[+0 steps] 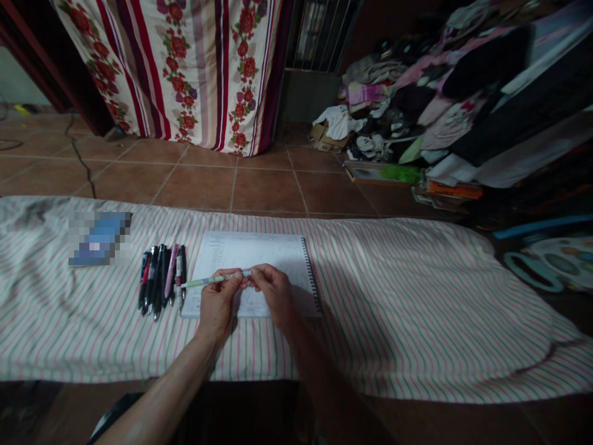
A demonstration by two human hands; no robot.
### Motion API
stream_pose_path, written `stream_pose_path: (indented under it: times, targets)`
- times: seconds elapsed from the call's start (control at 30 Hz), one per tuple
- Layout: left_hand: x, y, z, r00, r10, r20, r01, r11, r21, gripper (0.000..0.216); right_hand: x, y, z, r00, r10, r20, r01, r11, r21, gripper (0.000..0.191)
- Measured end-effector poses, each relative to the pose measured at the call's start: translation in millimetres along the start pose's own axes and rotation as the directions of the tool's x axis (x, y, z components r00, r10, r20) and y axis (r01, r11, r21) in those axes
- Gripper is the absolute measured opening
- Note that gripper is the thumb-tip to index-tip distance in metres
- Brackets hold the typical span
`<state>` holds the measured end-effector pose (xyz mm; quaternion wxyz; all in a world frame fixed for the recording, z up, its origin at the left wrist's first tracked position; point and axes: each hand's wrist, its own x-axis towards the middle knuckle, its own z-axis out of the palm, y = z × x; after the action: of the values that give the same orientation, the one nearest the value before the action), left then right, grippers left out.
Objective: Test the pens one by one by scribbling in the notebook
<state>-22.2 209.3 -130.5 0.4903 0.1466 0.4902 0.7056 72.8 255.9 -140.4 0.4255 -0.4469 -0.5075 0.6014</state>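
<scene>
My left hand is closed around the middle of a slim pale-green pen, which lies nearly level and points left. At the pen's right end, the fingers of my right hand pinch its greyish tip. Both hands are just above a spiral notebook, whose open page carries faint writing or print. To the left of the notebook, several pens lie side by side on the cloth, mostly dark, with a pink pen among them. What exactly my right fingertips hold at the tip is partly hidden.
A striped cloth covers the low surface. A pixelated blue item lies at the left. Beyond are a tiled floor, a floral curtain and a heap of clothes. A dark cable crosses the floor.
</scene>
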Motion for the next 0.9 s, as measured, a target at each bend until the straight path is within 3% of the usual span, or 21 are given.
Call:
stream_pose_path:
  times: [0.17, 0.3, 0.5, 0.7, 0.9]
  targets:
    - [0.5, 1.2, 1.5, 0.999, -0.001, -0.036, 0.001, 1.0, -0.008, 0.033, -2.4, -2.4, 2.3, 0.999, -0.031, 0.009, 0.03, 0.996, 0.082, 0.014]
    - [1.7, 1.1, 0.6, 0.999, -0.013, -0.034, 0.011, 0.999, -0.041, 0.034, -3.5, -2.7, 2.4, 0.998, 0.053, 0.033, -0.057, 0.99, 0.128, 0.027]
    - [0.7, 0.7, -1.5, 0.999, -0.028, -0.017, 0.027, 0.998, -0.048, 0.033, -2.3, -0.8, 0.2, 0.998, 0.051, 0.037, -0.05, 0.999, -0.02, 0.037]
    - [0.8, 0.5, -0.3, 1.0, -0.026, -0.014, 0.026, 0.999, -0.037, 0.034, -0.9, -1.4, -0.6, 0.999, 0.043, 0.014, -0.043, 0.999, -0.01, 0.026]
    - [3.6, 4.2, 0.2, 0.994, -0.065, -0.082, 0.057, 0.994, -0.095, 0.036, 0.3, -2.8, -2.8, 0.999, 0.029, -0.03, -0.026, 0.995, 0.092, 0.013]
